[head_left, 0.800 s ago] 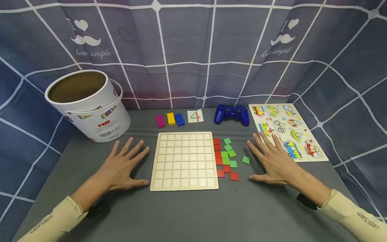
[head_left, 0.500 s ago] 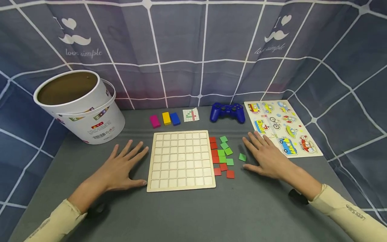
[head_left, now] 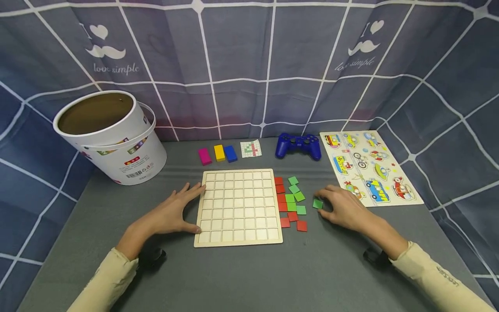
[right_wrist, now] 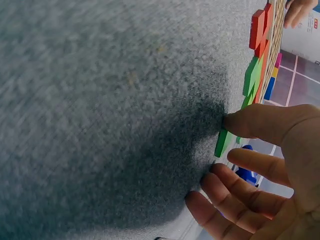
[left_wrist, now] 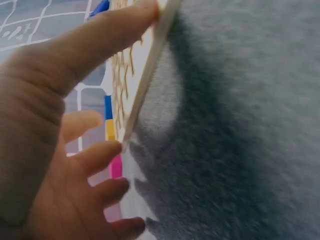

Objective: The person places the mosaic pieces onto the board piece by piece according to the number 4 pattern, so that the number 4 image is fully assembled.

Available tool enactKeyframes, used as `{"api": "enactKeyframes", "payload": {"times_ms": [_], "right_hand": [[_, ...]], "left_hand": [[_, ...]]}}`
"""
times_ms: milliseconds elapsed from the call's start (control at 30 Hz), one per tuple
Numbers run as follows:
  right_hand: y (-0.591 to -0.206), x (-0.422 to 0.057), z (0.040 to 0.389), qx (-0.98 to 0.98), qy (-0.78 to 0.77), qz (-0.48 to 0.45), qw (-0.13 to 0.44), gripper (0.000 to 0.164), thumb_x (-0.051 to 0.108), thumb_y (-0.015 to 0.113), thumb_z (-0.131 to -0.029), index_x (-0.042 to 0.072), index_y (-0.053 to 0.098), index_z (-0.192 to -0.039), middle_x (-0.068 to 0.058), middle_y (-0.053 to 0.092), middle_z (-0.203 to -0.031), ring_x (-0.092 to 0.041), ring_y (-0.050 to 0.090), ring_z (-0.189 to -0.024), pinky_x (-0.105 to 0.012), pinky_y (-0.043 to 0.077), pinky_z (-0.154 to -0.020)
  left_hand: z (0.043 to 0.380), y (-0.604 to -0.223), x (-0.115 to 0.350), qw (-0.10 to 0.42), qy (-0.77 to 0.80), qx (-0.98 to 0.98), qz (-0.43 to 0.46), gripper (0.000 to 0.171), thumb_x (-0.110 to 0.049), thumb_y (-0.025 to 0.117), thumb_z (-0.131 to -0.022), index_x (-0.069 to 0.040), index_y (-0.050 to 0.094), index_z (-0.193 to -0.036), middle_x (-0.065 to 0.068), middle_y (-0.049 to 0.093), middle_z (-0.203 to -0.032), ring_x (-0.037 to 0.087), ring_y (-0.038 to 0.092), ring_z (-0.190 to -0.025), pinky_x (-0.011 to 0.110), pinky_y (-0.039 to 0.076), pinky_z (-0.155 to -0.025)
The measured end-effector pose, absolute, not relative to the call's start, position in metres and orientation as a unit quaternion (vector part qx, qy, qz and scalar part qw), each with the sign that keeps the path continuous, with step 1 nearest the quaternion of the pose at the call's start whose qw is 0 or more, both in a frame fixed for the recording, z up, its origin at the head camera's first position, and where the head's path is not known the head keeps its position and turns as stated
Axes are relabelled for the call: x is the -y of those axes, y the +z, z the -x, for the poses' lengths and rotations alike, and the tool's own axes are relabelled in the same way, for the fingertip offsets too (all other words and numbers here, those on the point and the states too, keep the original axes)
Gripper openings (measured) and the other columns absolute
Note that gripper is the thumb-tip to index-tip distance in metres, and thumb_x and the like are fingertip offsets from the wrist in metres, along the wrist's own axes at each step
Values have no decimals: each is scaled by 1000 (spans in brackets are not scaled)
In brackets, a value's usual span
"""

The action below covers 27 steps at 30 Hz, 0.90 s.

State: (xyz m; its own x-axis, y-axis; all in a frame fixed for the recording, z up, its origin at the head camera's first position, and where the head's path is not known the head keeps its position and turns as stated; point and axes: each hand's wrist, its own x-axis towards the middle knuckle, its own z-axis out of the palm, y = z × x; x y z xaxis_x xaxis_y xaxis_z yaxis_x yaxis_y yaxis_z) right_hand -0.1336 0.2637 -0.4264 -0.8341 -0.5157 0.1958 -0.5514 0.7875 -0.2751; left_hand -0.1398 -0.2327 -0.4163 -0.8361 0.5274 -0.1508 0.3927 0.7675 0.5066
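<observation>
A wooden grid board (head_left: pixel 238 208) lies flat at mid-table, its square recesses bare. At its left edge is my left hand (head_left: pixel 167 214), thumb and fingers spread fairly straight; in the left wrist view the thumb (left_wrist: pixel 105 42) rests on the board's rim. Right of the board, my right hand (head_left: pixel 345 208) pinches a single green tile (head_left: pixel 317 204) between curled thumb and forefinger, low over the table. The right wrist view shows the thumb (right_wrist: pixel 260 125) against that tile. Red tiles (head_left: pixel 281 202) and other green tiles (head_left: pixel 299 196) lie loose along the board's right side.
Behind the board are pink (head_left: pixel 205 156), yellow (head_left: pixel 219 153) and blue blocks (head_left: pixel 230 154), a small pattern card (head_left: pixel 251 149) and a blue game controller (head_left: pixel 298 146). A white bucket (head_left: pixel 136 162) stands back left. A picture puzzle board (head_left: pixel 372 169) lies back right.
My left hand has moved right onto the board's left edge. My right hand's fingers have drawn in from spread to close on the lone green tile.
</observation>
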Motion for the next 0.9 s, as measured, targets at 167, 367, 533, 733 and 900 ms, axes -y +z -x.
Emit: {"api": "enactKeyframes", "payload": {"times_ms": [167, 367, 533, 733, 900], "right_hand": [[-425, -264, 133, 945, 174, -272, 49, 29, 11, 83, -77, 8, 73, -104, 0, 65, -93, -15, 60, -80, -37, 50, -65], [-423, -265, 133, 945, 187, -263, 46, 24, 9, 82, -77, 10, 74, -100, 2, 63, -89, -13, 57, -76, -33, 46, -62], [-420, -256, 137, 942, 201, -265, 47, 25, 7, 81, -77, 9, 74, -102, 1, 63, -89, -12, 57, -76, -33, 47, -63], [-414, -235, 145, 937, 214, -271, 46, 25, 10, 81, -79, 10, 73, -103, 1, 65, -93, -12, 59, -78, -33, 50, -66], [-410, -210, 157, 933, 224, -279, 36, 25, 12, 81, -79, 11, 73, -104, 1, 65, -95, -13, 61, -78, -33, 50, -66]], "left_hand": [[143, -417, 231, 158, 254, -925, -236, 118, -44, 94, -64, -19, 28, -159, 9, 19, -165, 45, 6, -149, 73, 6, -110], [143, -421, 231, 158, 263, -921, -238, 116, -47, 93, -64, -18, 33, -158, 9, 19, -165, 45, 6, -149, 72, 4, -111], [144, -422, 231, 162, 259, -924, -230, 112, -49, 92, -64, -17, 37, -156, 9, 17, -166, 46, 4, -149, 74, 0, -109], [144, -420, 231, 173, 255, -925, -223, 112, -47, 93, -64, -14, 37, -156, 9, 16, -166, 46, 3, -149, 74, -1, -108], [145, -422, 231, 177, 259, -924, -217, 112, -43, 94, -63, -15, 38, -156, 10, 16, -166, 46, 3, -149, 73, -1, -110]]}}
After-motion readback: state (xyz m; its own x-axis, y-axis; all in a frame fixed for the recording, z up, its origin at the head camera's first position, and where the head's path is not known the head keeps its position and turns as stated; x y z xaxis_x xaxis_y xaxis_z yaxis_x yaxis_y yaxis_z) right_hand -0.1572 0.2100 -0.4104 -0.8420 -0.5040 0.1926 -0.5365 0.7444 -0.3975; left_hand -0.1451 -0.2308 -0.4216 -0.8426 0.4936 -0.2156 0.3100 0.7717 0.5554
